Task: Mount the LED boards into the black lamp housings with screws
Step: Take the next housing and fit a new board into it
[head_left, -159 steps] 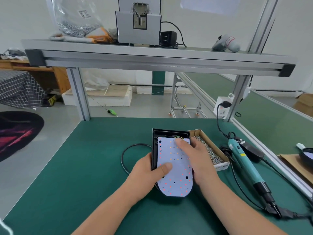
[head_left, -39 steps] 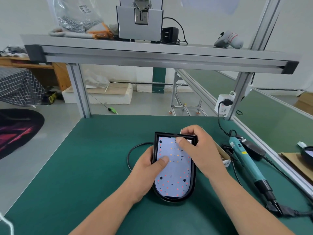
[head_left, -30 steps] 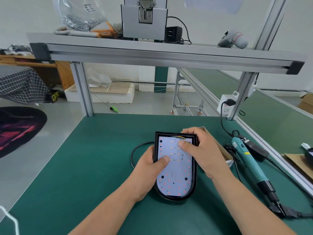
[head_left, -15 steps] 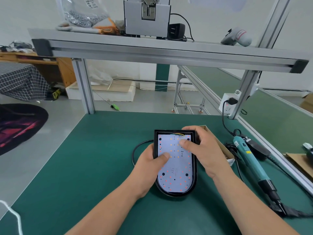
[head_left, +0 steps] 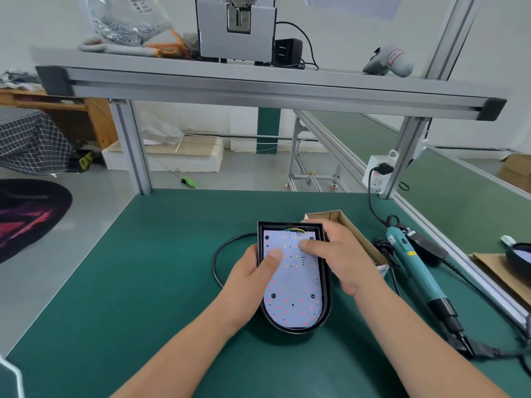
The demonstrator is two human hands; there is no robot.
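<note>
I'm pinning the black lamp housing (head_left: 326,307) flat on the green mat (head_left: 172,268), its long axis running straight away from me, rounded end nearest, square end farthest. The LED board (head_left: 293,285) is sitting down inside the housing's walls, with its coloured wires (head_left: 291,229) tucked at the square end. My left hand (head_left: 250,280) is gripping the housing's left wall, fingers curled round the outside, thumb pressing on the board. My right hand (head_left: 342,259) is hooking its fingers over the housing's far right corner, thumb pushing down on the board just right of my left thumb. Both hands are closed on the housing, and neither is holding a screw or a tool. The board's dark mounting holes are looking unfilled to me. Everything I'm needing next lies right of the housing. The cardboard box (head_left: 356,237) is just beside it, partly behind my right hand. The teal screwdriver (head_left: 413,268) is lying farther right, roughly parallel to the housing, cable end toward me. So my right hand is the nearer one, and I'm judging the left should do the holding.
</note>
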